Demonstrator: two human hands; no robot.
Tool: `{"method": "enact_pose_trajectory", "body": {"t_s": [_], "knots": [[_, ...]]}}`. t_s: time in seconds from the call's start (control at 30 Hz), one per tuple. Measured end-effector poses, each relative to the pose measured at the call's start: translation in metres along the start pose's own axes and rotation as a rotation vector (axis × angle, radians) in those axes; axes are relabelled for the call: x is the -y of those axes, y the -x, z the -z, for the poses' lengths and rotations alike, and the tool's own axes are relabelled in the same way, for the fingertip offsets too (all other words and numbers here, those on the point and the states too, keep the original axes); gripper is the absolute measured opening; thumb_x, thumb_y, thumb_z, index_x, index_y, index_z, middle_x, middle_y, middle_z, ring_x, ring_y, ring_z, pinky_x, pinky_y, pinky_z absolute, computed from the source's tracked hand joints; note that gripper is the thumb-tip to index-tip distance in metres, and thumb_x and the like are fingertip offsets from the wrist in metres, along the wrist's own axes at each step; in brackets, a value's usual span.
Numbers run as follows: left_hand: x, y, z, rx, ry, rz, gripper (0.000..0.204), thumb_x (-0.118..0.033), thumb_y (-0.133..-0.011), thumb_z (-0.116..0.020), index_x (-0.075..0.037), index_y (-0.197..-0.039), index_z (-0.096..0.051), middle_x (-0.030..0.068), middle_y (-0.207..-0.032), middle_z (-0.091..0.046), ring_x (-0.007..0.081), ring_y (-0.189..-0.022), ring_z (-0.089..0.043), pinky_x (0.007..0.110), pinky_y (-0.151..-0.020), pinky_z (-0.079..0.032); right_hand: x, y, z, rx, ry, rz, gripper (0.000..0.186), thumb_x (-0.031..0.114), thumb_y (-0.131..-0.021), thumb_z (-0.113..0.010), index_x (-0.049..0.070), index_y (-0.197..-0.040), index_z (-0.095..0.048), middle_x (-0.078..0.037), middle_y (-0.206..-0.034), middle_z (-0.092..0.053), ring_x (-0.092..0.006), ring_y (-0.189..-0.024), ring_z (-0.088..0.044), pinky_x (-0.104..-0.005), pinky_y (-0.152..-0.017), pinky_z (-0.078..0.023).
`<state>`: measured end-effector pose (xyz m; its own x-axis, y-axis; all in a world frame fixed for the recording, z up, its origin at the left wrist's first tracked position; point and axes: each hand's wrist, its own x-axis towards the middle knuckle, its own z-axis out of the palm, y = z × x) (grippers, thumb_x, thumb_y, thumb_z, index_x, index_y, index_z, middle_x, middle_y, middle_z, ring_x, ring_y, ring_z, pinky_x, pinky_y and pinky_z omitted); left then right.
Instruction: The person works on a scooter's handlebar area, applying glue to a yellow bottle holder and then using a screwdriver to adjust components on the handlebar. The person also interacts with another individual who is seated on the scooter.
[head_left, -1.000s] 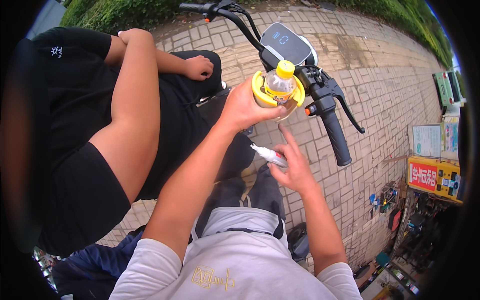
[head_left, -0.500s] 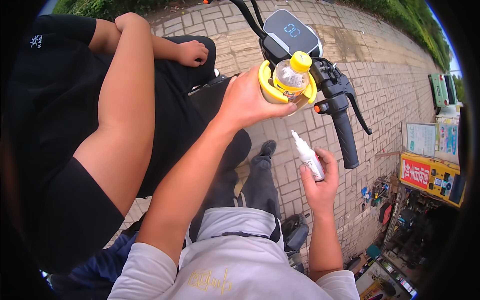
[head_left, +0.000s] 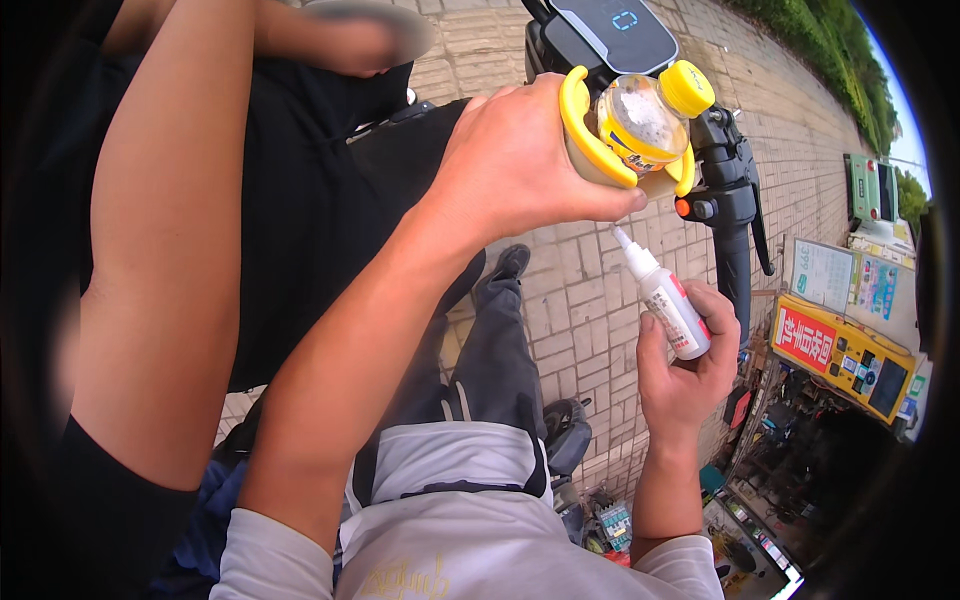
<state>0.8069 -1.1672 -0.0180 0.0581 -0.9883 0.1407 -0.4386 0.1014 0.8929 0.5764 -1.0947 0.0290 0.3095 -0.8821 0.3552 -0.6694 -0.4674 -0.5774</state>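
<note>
The biggest thing is the ground (head_left: 570, 310), made of lots of pale bricks. Far off on the right is a green vehicle (head_left: 868, 187). Another person in black clothes (head_left: 320, 240) is close by on the left, with one bare arm showing. The person doing the work wears a pale shirt (head_left: 470, 545) and dark trousers (head_left: 505, 370). On the right stands a yellow box with a red sign (head_left: 845, 370).

Near the top is a black handlebar (head_left: 732, 270) with a shiny screen (head_left: 625, 38). Just beside it is a holder with a thick yellow rim (head_left: 585, 130). A clear drink bottle (head_left: 640, 115) sits in the holder and leans to the right.

The left hand (head_left: 515, 155) is partly curled and has hold of the holder's outside, with its thumb along the front. The right hand (head_left: 690, 370) is bent in around a small white bottle (head_left: 668, 308), thumb on one side and fingers on the other.

The drink bottle has a yellow cap (head_left: 687, 88). The small white bottle's thin tip (head_left: 621, 237) points up, just under the left thumb; it is hard to tell if they touch. A little orange button (head_left: 683, 208) is on the handlebar.
</note>
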Motion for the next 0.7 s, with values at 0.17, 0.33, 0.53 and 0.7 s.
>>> {"method": "enact_pose_trajectory", "body": {"t_s": [0.17,0.33,0.53,0.7], "knots": [[0.0,0.003,-0.002,-0.02,-0.006,-0.001,0.071,-0.039,-0.056,-0.088,0.0,-0.11,-0.061,0.0127,-0.095,-0.071,0.0256,-0.086,-0.07,0.034,-0.08,-0.053,0.005,-0.015,0.009,0.079,0.127,0.056,0.044,-0.005,-0.067,-0.075,-0.001,-0.108,-0.057,-0.017,-0.101,-0.063,-0.0308,-0.087,-0.063,-0.0368,-0.078,-0.052],[-0.001,0.004,-0.001,-0.028,-0.005,-0.005,0.07,-0.039,-0.057,-0.088,0.0,-0.109,-0.062,0.0136,-0.094,-0.07,0.0274,-0.085,-0.07,0.035,-0.079,-0.053,0.011,-0.027,0.01,0.155,0.188,0.121,0.042,-0.007,-0.067,-0.074,-0.001,-0.105,-0.058,-0.017,-0.097,-0.063,-0.0314,-0.084,-0.062,-0.0377,-0.076,-0.052],[0.001,0.003,-0.001,-0.028,-0.008,0.002,0.071,-0.041,-0.056,-0.087,0.001,-0.108,-0.062,0.0151,-0.092,-0.069,0.029,-0.084,-0.07,0.035,-0.079,-0.053,0.017,-0.04,0.009,0.186,0.207,0.203,0.042,-0.009,-0.066,-0.073,-0.001,-0.104,-0.058,-0.018,-0.095,-0.062,-0.0317,-0.083,-0.062,-0.0374,-0.075,-0.052],[0.002,0.003,-0.001,-0.062,-0.017,-0.003,0.072,-0.043,-0.056,-0.087,0.002,-0.106,-0.062,0.016,-0.091,-0.069,0.0302,-0.084,-0.069,0.036,-0.078,-0.053,0.019,-0.046,0.008,0.212,0.218,0.235,0.043,-0.009,-0.065,-0.072,-0.001,-0.104,-0.058,-0.018,-0.095,-0.062,-0.0315,-0.083,-0.062,-0.037,-0.075,-0.052]]}}
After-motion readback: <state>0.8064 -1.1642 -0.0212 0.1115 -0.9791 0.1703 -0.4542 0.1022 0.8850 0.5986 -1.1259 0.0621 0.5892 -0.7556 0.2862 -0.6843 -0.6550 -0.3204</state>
